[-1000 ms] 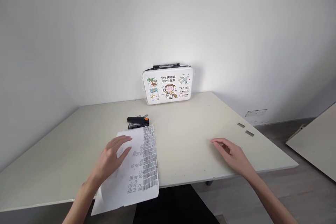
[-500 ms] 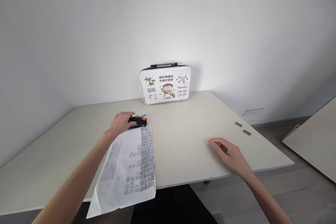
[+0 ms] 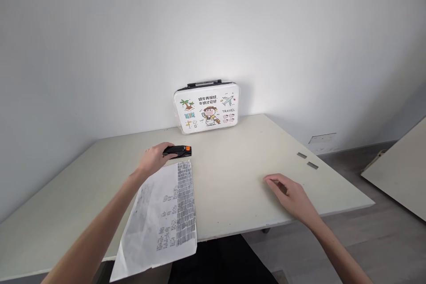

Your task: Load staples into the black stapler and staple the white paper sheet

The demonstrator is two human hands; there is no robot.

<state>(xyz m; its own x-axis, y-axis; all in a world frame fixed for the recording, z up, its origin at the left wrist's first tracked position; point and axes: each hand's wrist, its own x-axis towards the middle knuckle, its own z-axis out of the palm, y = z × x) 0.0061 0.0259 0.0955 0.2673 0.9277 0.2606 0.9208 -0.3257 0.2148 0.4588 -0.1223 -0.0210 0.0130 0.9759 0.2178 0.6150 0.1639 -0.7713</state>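
Observation:
My left hand (image 3: 155, 158) is wrapped round the rear of a black stapler (image 3: 181, 151) with an orange patch at its right end. The stapler lies just beyond the top edge of a sheet of paper (image 3: 149, 213). Grey printed blocks run down the paper's right side, and its lower end hangs over the table's front edge. On the right, my right hand (image 3: 291, 195) rests at the table's front part, thumb and fingertips pressed together, with nothing visible in them. Two strips of staples (image 3: 301, 155) lie beyond it near the right edge.
A white case (image 3: 206, 108) with cartoon prints and a black handle stands at the back of the pale table (image 3: 233, 177), against the wall. A wall plate (image 3: 322, 138) is beyond the right edge. Another pale board (image 3: 399, 173) shows at far right.
My left hand has shifted the stapler slightly to the right. Small strips seen behind it before no longer show. My right hand stays in place.

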